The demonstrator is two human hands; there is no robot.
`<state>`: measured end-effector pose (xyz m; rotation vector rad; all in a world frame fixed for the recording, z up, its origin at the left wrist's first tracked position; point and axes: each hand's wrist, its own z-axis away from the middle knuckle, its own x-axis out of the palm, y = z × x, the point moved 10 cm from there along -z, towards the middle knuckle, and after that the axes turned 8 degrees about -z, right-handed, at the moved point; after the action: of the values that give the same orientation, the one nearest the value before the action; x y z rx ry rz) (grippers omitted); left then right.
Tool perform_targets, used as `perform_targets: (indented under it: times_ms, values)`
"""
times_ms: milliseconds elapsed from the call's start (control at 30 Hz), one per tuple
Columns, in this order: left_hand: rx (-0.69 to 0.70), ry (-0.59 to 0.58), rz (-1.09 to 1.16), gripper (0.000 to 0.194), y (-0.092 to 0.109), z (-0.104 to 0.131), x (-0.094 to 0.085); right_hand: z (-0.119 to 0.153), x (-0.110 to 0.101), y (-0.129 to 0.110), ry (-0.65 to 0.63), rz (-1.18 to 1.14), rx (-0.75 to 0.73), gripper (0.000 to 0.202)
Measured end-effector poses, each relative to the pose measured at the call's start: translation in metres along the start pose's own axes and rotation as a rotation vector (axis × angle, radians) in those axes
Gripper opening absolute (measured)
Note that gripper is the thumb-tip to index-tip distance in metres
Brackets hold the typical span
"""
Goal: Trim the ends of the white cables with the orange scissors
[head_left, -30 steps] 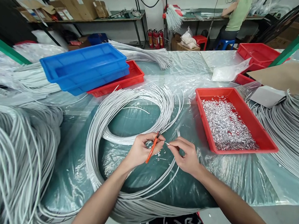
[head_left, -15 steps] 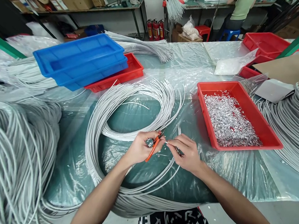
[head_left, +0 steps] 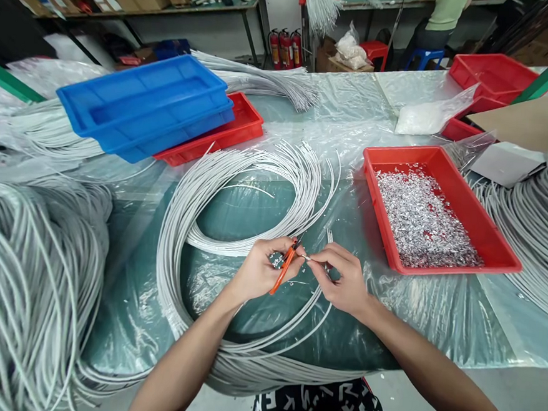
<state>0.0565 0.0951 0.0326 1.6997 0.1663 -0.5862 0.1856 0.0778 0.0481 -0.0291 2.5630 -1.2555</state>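
My left hand (head_left: 260, 272) is closed on small orange-handled cutters (head_left: 283, 274), whose dark jaws point up and away. Its thumb and forefinger also come close to a thin cable end (head_left: 306, 258). From the other side, my right hand (head_left: 341, 280) pinches that cable end between thumb and fingertips. Both hands meet above the near part of a large coil of white cable (head_left: 172, 248). Several loose cable tips (head_left: 329, 236) stick out just beyond my right hand. Whether the jaws touch the cable is too small to make out.
A red tray (head_left: 443, 270) of small shiny metal pieces stands on the right. Blue trays (head_left: 152, 131) rest on a red tray (head_left: 249, 128) at the back left. Grey cable bundles lie at the left (head_left: 33, 289) and right (head_left: 524, 248). A person (head_left: 444, 17) sits far behind.
Both hands stay nearly in place, with the cable end still between them. The view has shifted slightly.
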Motion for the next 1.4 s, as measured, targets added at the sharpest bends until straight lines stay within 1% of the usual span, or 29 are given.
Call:
perform_targets:
  times_ms: [133, 300, 433, 633, 700, 833, 900, 967, 1033, 1233, 1400]
  values:
    - [-0.016, -0.001, 0.054, 0.012, -0.002, -0.001, 0.002, 0.001, 0.001, 0.000, 0.001, -0.001, -0.001, 0.012]
    - [-0.068, -0.031, 0.159, 0.020, -0.008, -0.001, 0.006, 0.002, -0.001, -0.010, 0.017, 0.077, -0.107, 0.012]
    - [-0.077, -0.055, 0.212, 0.019, -0.008, 0.000, 0.009, 0.004, 0.001, -0.016, 0.006, 0.172, -0.172, 0.012]
    - [-0.108, -0.016, 0.239, 0.020, -0.009, 0.000, 0.010, 0.010, 0.009, -0.014, -0.053, 0.339, -0.220, 0.015]
    - [-0.122, -0.010, 0.238, 0.021, -0.009, 0.000, 0.010, 0.011, 0.010, -0.013, -0.061, 0.353, -0.217, 0.016]
    - [-0.170, -0.032, 0.286, 0.024, -0.014, 0.000, 0.012, 0.008, 0.008, -0.010, -0.046, 0.244, -0.160, 0.014]
    - [-0.179, 0.002, 0.318, 0.024, -0.018, 0.001, 0.007, 0.005, 0.005, -0.007, -0.028, 0.149, -0.102, 0.013]
    - [-0.153, 0.048, 0.327, 0.023, -0.019, 0.002, 0.000, 0.002, 0.003, -0.003, -0.015, 0.059, -0.042, 0.012]
    - [-0.106, 0.057, 0.298, 0.022, -0.017, 0.002, -0.004, 0.001, 0.002, 0.001, -0.012, -0.008, 0.006, 0.012]
    - [-0.003, -0.025, 0.102, 0.018, -0.006, 0.002, 0.004, 0.001, 0.002, 0.006, -0.016, -0.102, 0.083, 0.017]
    - [0.037, -0.002, 0.069, 0.015, -0.002, 0.002, 0.004, 0.000, 0.006, 0.011, -0.055, -0.203, 0.159, 0.024]
